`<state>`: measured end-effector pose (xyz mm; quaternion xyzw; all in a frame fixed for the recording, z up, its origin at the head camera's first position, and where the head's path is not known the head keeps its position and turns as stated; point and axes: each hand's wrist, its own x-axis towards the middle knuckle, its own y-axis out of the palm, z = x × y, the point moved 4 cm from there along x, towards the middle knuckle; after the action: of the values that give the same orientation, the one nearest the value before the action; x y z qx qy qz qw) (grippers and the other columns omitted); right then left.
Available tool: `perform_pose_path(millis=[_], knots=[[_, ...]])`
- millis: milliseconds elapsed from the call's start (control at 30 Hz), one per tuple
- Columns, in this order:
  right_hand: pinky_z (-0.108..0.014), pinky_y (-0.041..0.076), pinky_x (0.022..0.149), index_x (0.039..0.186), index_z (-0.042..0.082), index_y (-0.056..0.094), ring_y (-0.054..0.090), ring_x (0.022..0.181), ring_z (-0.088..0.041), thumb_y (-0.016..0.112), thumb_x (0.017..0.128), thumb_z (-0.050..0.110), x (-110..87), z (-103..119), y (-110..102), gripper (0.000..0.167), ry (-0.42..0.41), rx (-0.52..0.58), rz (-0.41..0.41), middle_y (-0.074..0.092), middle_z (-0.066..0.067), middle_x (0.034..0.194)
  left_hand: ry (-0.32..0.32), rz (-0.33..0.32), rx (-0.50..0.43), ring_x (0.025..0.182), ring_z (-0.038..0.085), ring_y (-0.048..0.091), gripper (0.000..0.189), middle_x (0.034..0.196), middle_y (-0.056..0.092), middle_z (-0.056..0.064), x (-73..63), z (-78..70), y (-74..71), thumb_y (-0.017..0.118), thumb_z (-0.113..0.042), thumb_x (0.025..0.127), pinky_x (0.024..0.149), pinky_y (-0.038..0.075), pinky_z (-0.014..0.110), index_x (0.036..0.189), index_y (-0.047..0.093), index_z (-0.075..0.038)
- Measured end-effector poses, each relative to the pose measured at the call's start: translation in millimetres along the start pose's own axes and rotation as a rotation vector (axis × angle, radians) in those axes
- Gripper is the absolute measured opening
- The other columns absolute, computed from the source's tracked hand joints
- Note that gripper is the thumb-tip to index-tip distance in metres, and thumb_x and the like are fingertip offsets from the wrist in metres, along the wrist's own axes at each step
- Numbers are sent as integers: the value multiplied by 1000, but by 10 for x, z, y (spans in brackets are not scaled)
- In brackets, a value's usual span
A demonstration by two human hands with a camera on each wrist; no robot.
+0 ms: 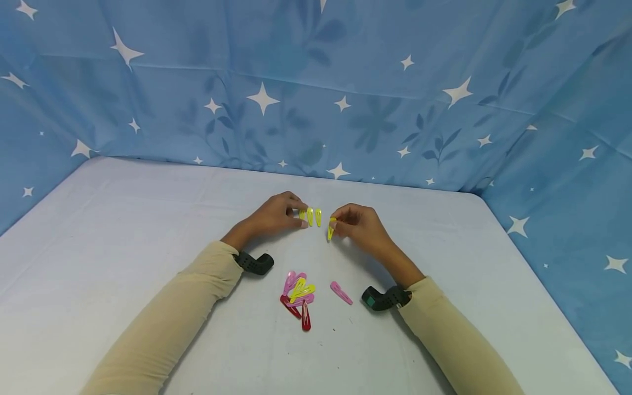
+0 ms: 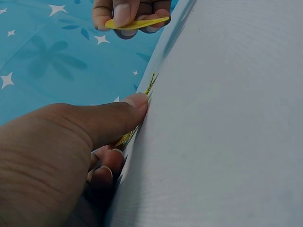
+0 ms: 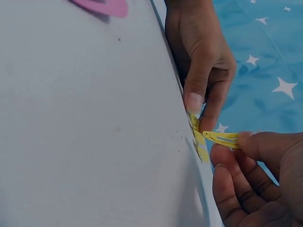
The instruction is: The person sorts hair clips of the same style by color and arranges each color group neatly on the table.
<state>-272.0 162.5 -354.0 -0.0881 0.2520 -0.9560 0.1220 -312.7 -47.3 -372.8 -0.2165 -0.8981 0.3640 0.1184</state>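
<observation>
A blue cloth with white stars fills the top of the frame, over a big white surface. Two tan sleeves come up from the bottom. Near the middle, the left hand has thumb and fingers bent around the left end of a row of yellow clips. The right hand pinches one yellow clip. Below is a mixed clip pile, with a lone pink clip to its right.
</observation>
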Motion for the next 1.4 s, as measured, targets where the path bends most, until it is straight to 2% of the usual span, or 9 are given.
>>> perform_pose_path(millis=[500, 700, 867, 1133, 1400], knots=[[-26, 52, 66, 105, 1, 67, 63, 77, -18, 65, 93, 8, 339, -98, 17, 14, 54, 11, -15, 69, -15, 95, -3, 1, -15, 101, 22, 54, 47, 131, 55, 12, 15, 23, -5, 71, -23, 90, 87, 45, 35, 133, 63, -6], [-24, 49, 62, 107, 0, 68, 60, 70, -15, 67, 92, 8, 437, -147, 64, 17, 58, -41, -31, 67, -14, 92, -12, 2, -11, 99, 22, 54, 48, 132, 54, 12, 6, 28, -9, 72, -23, 89, 85, 45, 34, 133, 62, -6], [-24, 47, 62, 105, 0, 70, 60, 69, -17, 67, 90, 6, 434, -162, 85, 17, 73, -116, -89, 68, -15, 93, -15, -1, -16, 99, 21, 53, 48, 131, 54, 12, 5, 26, -10, 72, -23, 89, 85, 45, 33, 133, 63, -6], [-29, 47, 75, 104, 3, 74, 63, 88, -23, 69, 88, 9, 409, -117, 112, 18, 77, -252, -113, 71, -13, 97, -5, -5, 0, 98, 22, 54, 49, 131, 54, 12, 11, 22, -7, 72, -23, 89, 85, 45, 34, 134, 62, -6], [-27, 46, 70, 101, 2, 75, 62, 84, -22, 72, 87, 10, 385, -97, 116, 16, 108, -292, -143, 71, -12, 91, 0, -8, 10, 99, 22, 54, 49, 131, 55, 13, 17, 26, 0, 72, -24, 89, 86, 46, 34, 133, 63, -6]])
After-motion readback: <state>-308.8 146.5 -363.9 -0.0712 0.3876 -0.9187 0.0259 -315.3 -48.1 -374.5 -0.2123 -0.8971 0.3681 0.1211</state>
